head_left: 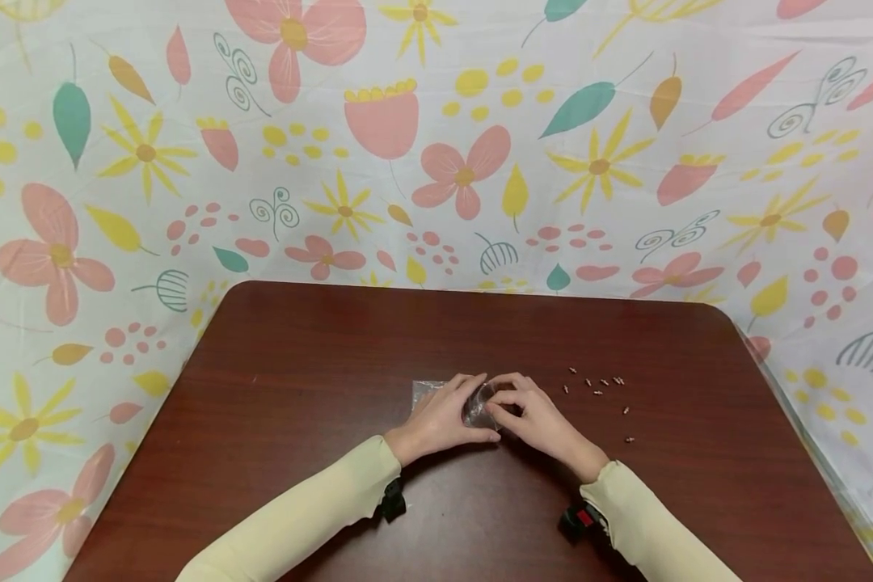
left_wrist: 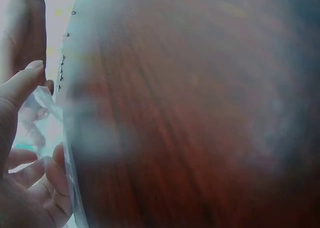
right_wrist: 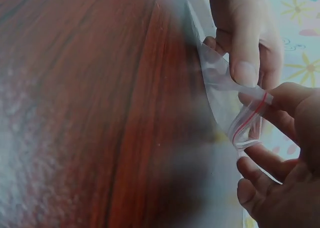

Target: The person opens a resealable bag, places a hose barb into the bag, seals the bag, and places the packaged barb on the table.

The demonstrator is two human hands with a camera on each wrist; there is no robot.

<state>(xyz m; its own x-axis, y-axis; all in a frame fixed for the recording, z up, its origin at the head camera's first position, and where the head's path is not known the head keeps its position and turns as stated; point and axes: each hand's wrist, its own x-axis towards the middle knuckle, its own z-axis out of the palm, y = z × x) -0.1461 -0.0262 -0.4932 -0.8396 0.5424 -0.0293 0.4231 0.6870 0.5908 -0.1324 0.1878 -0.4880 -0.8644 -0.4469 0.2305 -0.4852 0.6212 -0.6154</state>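
A clear plastic zip bag (head_left: 425,393) lies low over the table between the two hands; the right wrist view shows the red line along its bag mouth (right_wrist: 250,119). My left hand (head_left: 440,416) grips the bag, its thumb on one face and curled fingers behind. At the mouth, my right hand (head_left: 541,422) pinches the edge between thumb and fingers, and the mouth gapes a little in the right wrist view. Whether anything lies inside the bag cannot be made out. Small metal pieces (head_left: 598,393) lie scattered just right of my right hand.
The dark red-brown table (head_left: 320,339) has rounded far corners. Behind it hangs a flower-printed cloth (head_left: 466,105). A black strap device (head_left: 393,499) sits at the left wrist, another (head_left: 576,521) at the right.
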